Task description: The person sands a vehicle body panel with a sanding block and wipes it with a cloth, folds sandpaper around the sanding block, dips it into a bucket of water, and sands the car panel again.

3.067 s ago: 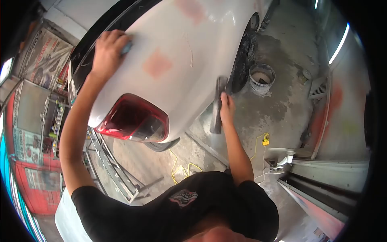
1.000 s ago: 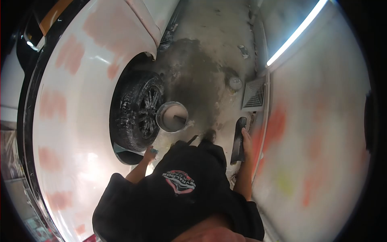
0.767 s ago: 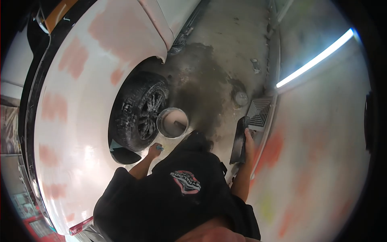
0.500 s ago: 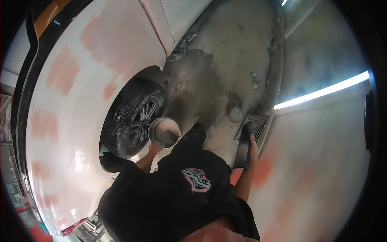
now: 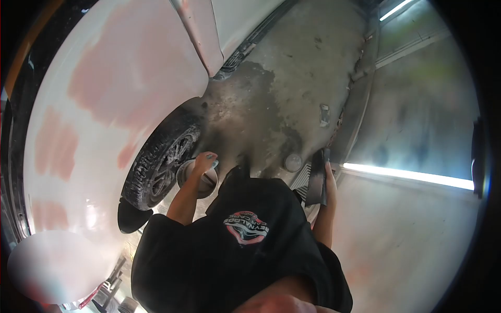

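My left hand (image 5: 204, 163) is raised over a round bucket (image 5: 182, 175), its fingers closed on a small pale-green piece (image 5: 214, 164) too small to identify. Murky liquid (image 5: 207, 183) and a dark shape show inside the bucket, partly hidden by my hand and forearm. On the other side, my right hand (image 5: 330, 181) grips a long, dark, flat block (image 5: 316, 180) held upright along its edge. Most of those fingers are behind the block.
A white car body (image 5: 120, 57) with reddish patches and a wheel (image 5: 167, 161) stands at left. On the wet concrete floor (image 5: 308, 62) lie a round disc (image 5: 293, 162) and a small flat item (image 5: 324, 115). A floor grate (image 5: 301, 180) and a wall with a light tube (image 5: 407, 175) are at right.
My left hand has risen from the bucket's near rim to above its opening, and the pale-green piece now shows in it. My right hand still holds the dark block.
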A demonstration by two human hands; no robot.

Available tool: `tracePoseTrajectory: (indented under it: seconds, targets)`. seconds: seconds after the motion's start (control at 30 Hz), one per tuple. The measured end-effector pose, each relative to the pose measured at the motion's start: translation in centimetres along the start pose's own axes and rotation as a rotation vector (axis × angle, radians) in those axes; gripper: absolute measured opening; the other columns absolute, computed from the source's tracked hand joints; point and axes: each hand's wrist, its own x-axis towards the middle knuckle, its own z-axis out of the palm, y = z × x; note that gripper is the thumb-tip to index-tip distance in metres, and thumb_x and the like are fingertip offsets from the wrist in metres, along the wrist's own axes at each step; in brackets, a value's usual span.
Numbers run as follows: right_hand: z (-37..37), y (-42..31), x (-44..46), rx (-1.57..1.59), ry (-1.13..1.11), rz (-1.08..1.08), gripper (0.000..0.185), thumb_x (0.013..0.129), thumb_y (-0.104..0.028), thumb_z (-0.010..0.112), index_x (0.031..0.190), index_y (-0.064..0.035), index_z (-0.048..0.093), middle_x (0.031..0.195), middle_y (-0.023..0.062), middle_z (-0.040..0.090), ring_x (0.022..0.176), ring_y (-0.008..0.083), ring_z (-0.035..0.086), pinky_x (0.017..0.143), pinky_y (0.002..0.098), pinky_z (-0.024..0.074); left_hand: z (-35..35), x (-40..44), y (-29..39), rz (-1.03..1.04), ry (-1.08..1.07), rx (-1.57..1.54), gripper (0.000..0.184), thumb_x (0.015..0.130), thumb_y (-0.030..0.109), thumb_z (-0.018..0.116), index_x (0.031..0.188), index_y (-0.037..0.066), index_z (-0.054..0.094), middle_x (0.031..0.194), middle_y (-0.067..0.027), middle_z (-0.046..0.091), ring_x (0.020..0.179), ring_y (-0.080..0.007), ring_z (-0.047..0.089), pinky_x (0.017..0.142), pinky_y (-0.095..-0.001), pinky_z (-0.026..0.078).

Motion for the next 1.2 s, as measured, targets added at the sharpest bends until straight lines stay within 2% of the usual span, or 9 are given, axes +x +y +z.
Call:
tracePoseTrajectory:
  seconds: [0.07, 0.17, 0.27, 0.37, 0.47, 0.57, 0.77, 1.03, 1.2]
  targets:
    - [3.8, -2.8, 0.5, -0.087, -0.023, 0.034, 0.050, 0.100, -0.052, 0.068, 0.118, -0.0050, 0.072, 0.091, 0.0030, 0.070, 0.071, 0.0123, 0.064, 0.064, 0.0273, 0.0521, -1.0, -1.9, 1.5, -0.096, 0.054, 0.011, 0.034, 0.087, 0.041, 0.076, 0.108, 0.015, 0.081, 0.100, -0.0160, 0.079, 0.097, -0.0319, 0.076, 0.089, -0.0404, 0.056]
    - [7.3, -6.6, 2.2, -0.253, -0.090, 0.077, 0.048, 0.103, -0.047, 0.066, 0.125, -0.0046, 0.071, 0.100, 0.0004, 0.071, 0.084, 0.0079, 0.063, 0.072, 0.0238, 0.0483, 2.3, -1.3, -8.4, -0.139, 0.254, 0.016, 0.038, 0.088, 0.045, 0.076, 0.110, 0.014, 0.081, 0.104, -0.0145, 0.079, 0.101, -0.0321, 0.075, 0.091, -0.0410, 0.055]
    - [8.8, -8.5, 5.0, -0.437, -0.128, 0.099, 0.053, 0.102, -0.051, 0.065, 0.126, -0.0036, 0.071, 0.102, 0.0016, 0.071, 0.086, 0.0094, 0.064, 0.075, 0.0248, 0.0488, 2.9, -6.2, -11.3, -0.322, 0.174, -0.247, 0.045, 0.091, 0.046, 0.073, 0.112, 0.007, 0.079, 0.113, -0.0184, 0.077, 0.107, -0.0343, 0.073, 0.093, -0.0428, 0.054]
    - [9.5, -8.8, 10.8, -0.652, -0.175, 0.011, 0.061, 0.102, -0.056, 0.062, 0.127, -0.0012, 0.071, 0.102, 0.0019, 0.071, 0.087, 0.0120, 0.064, 0.080, 0.0271, 0.0495, 4.0, -11.1, -12.6, -0.431, 0.181, -0.239, 0.042, 0.095, 0.037, 0.072, 0.113, 0.000, 0.077, 0.114, -0.0173, 0.077, 0.104, -0.0301, 0.073, 0.090, -0.0414, 0.055]
    - [10.7, -8.9, 18.0, -0.804, -0.314, -0.084, 0.067, 0.101, -0.061, 0.059, 0.126, 0.0004, 0.071, 0.100, 0.0012, 0.070, 0.087, 0.0137, 0.063, 0.084, 0.0292, 0.0491, 6.7, -14.3, -11.1, -0.418, 0.373, -0.741, 0.031, 0.097, 0.024, 0.071, 0.114, -0.002, 0.076, 0.108, -0.0123, 0.077, 0.096, -0.0221, 0.073, 0.086, -0.0358, 0.056]
    - [16.5, -11.2, 17.1, -0.856, -0.503, -0.078, 0.068, 0.101, -0.062, 0.059, 0.123, 0.0012, 0.072, 0.097, -0.0001, 0.069, 0.085, 0.0139, 0.061, 0.083, 0.0302, 0.0488, 7.9, -15.8, -2.7, -0.284, 0.525, -0.859, 0.024, 0.097, 0.015, 0.069, 0.115, 0.000, 0.077, 0.103, -0.0063, 0.075, 0.092, -0.0144, 0.069, 0.082, -0.0301, 0.055]
    - [25.5, -11.3, 14.5, -0.955, -0.886, -0.077, 0.062, 0.095, -0.056, 0.071, 0.122, -0.0010, 0.072, 0.095, 0.0030, 0.071, 0.083, 0.0116, 0.063, 0.075, 0.0302, 0.0499, 10.1, -13.8, 13.3, -0.150, 0.583, -0.717, 0.032, 0.100, 0.030, 0.072, 0.111, 0.001, 0.078, 0.099, -0.0048, 0.077, 0.089, -0.0104, 0.066, 0.083, -0.0278, 0.054]
    - [32.0, -5.9, 4.9, -0.901, -1.235, -0.757, 0.065, 0.093, -0.051, 0.076, 0.131, 0.0013, 0.066, 0.118, 0.0188, 0.072, 0.109, 0.0288, 0.069, 0.095, 0.0403, 0.0521, 9.1, -13.1, 28.0, 0.018, 0.726, -0.807, 0.043, 0.104, 0.039, 0.066, 0.120, 0.000, 0.075, 0.107, -0.0044, 0.075, 0.100, -0.0115, 0.065, 0.094, -0.0291, 0.051]
    - [32.4, -5.3, 0.6, -0.879, -1.276, -0.720, 0.056, 0.108, -0.047, 0.053, 0.124, 0.0036, 0.071, 0.119, 0.0246, 0.073, 0.115, 0.0348, 0.068, 0.101, 0.0417, 0.0503, 7.6, -15.7, 28.6, 0.121, 0.824, -0.946, 0.055, 0.102, 0.048, 0.067, 0.122, -0.003, 0.072, 0.100, -0.0069, 0.073, 0.092, -0.0124, 0.062, 0.090, -0.0318, 0.050]
